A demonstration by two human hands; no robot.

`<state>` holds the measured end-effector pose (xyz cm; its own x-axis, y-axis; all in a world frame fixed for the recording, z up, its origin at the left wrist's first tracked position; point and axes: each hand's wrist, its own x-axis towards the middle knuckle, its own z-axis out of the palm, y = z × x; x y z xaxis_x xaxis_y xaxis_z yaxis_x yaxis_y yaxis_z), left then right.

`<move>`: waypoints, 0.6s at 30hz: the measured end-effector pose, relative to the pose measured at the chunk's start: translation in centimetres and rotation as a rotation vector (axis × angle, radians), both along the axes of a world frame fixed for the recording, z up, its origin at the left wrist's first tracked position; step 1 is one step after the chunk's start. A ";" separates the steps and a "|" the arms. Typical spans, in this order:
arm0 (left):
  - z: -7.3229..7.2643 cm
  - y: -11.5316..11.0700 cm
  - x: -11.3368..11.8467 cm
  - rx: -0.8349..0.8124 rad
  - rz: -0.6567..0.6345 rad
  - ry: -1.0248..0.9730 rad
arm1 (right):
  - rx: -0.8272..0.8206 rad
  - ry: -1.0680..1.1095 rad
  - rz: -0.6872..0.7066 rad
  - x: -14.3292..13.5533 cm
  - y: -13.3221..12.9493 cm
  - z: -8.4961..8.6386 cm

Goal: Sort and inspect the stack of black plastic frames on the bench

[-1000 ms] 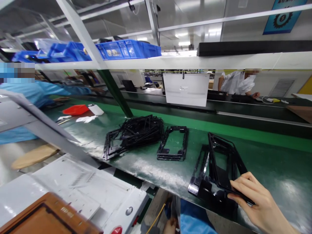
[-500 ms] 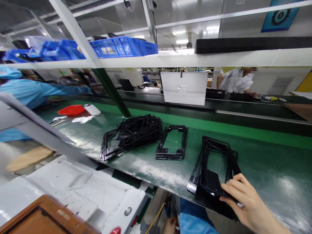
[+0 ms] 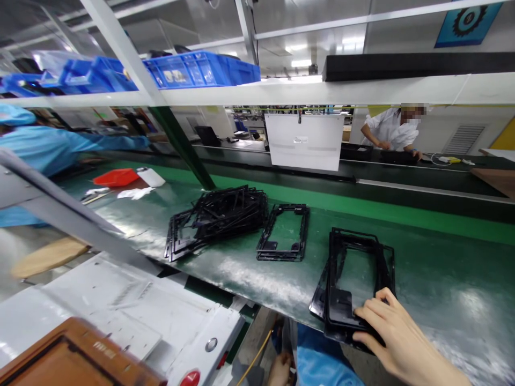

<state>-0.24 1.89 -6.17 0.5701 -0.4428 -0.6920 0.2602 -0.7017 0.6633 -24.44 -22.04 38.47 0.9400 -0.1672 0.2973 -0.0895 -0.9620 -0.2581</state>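
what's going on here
The person's right hand grips a black frame by its near right corner, over other frames on the green bench. A small stack of frames lies in the middle, with a messy heap of black frames beyond it to the left. Across the bench, someone in white has their hands near dark items.

- Frames (image 3: 338,320): uniformly black, glossy.
- Bench top (image 3: 426,279): dark green; strip (image 3: 410,217) along far side, brighter green.
- Bins (image 3: 193,71): blue.
- Shallow tray (image 3: 116,177): red.
- Bottle (image 3: 151,177): white.
- Panel (image 3: 72,356): orange-brown, pale lettering.
- Poster (image 3: 468,24): blue, dark gear motif.
- Cable (image 3: 255,358): yellow.
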 end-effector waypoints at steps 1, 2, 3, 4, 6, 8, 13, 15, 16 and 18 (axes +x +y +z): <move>-0.1 0.0 0.0 -0.008 0.003 -0.003 | 0.028 0.081 -0.019 -0.1 0.2 -0.5; -0.2 0.0 0.0 -0.015 0.006 -0.007 | 0.050 0.143 -0.036 -0.2 0.4 -1.1; -0.2 0.1 0.0 -0.024 0.005 -0.007 | 0.062 0.172 -0.048 -0.3 0.5 -1.7; -0.3 0.1 0.0 -0.030 0.002 -0.004 | 0.065 0.173 -0.050 -0.4 0.7 -2.1; -0.4 0.2 0.0 -0.029 0.004 -0.002 | 0.052 0.139 -0.033 -0.5 0.8 -2.5; -0.3 0.3 0.0 -0.024 0.012 -0.001 | 0.074 0.175 -0.020 -0.7 0.6 -2.0; -0.2 0.4 0.0 -0.024 -0.001 -0.011 | 0.286 0.321 -0.092 -1.4 -0.9 1.3; -0.2 0.4 0.1 -0.012 0.001 -0.014 | 0.343 0.274 -0.104 -1.9 -1.7 2.2; -0.2 0.3 0.1 -0.006 0.007 -0.020 | 0.357 0.230 -0.111 -2.2 -2.0 2.6; -0.1 0.2 0.1 -0.006 0.011 -0.025 | 0.380 0.148 -0.128 -2.6 -2.5 3.0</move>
<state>-0.15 2.04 -6.26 0.5923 -0.4402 -0.6749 0.2513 -0.6949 0.6738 -27.09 -24.58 41.52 0.9323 -0.3574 0.0552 -0.2651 -0.7795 -0.5676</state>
